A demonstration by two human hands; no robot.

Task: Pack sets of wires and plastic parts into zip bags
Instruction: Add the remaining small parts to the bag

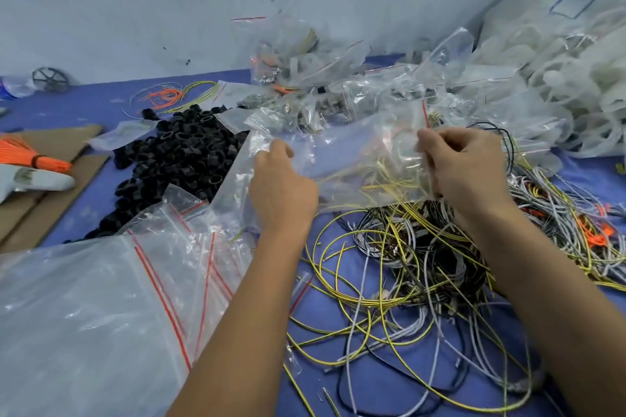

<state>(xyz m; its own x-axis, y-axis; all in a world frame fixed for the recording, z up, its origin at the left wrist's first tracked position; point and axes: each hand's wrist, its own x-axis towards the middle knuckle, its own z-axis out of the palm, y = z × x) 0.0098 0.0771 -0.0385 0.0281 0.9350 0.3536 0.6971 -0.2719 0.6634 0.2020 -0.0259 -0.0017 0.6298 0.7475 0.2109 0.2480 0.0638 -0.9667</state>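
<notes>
A clear zip bag point(352, 159) with yellow wires inside is held up between both hands above the blue table. My left hand point(281, 186) grips its left side, and my right hand point(464, 169) pinches its right edge near the red zip line. Below lies a tangle of yellow, grey and black wires point(406, 274). A heap of black plastic rings point(183, 152) sits left of the bag. Empty zip bags point(101, 298) with red strips are stacked at the lower left.
Filled bags point(305, 78) pile up at the back centre. White plastic parts in large bags point(559, 78) fill the back right. An orange wire bundle point(37, 156) lies on cardboard point(50, 213) at the left, with loose wires point(176, 95) behind the rings.
</notes>
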